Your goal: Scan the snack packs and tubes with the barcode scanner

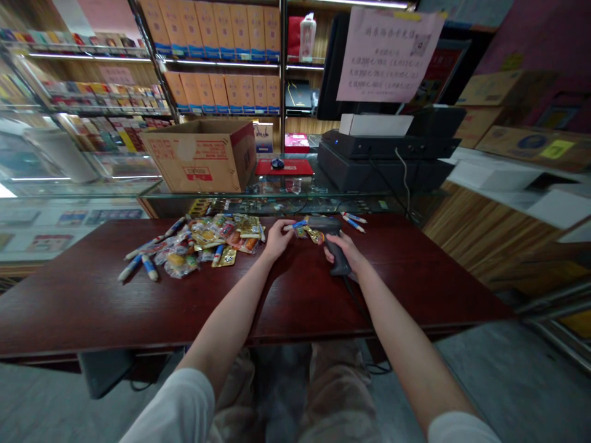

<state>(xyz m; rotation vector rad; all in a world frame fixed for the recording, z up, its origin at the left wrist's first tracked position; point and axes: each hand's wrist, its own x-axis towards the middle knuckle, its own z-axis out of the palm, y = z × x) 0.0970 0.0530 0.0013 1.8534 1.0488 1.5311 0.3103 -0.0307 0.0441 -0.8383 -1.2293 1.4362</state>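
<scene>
My right hand (347, 251) is wrapped round the grip of a black barcode scanner (339, 258), whose head points left over the dark red table (295, 301). A cable runs down from the scanner's grip. My left hand (278, 239) pinches a slim blue and white stick (298, 225) in front of the scanner head. Gold-wrapped packets (315, 236) lie on the table between the two hands. To the left of my left hand spreads a pile of wrapped snacks (207, 237) with several more blue and white sticks around it.
Several blue and white sticks (354, 220) lie at the table's back right. Behind the table, a glass counter carries an open cardboard box (198, 157), a mouse (277, 163) on a red mat, and a black cash drawer (369, 169) below a monitor. Cartons (530, 147) stand at the right.
</scene>
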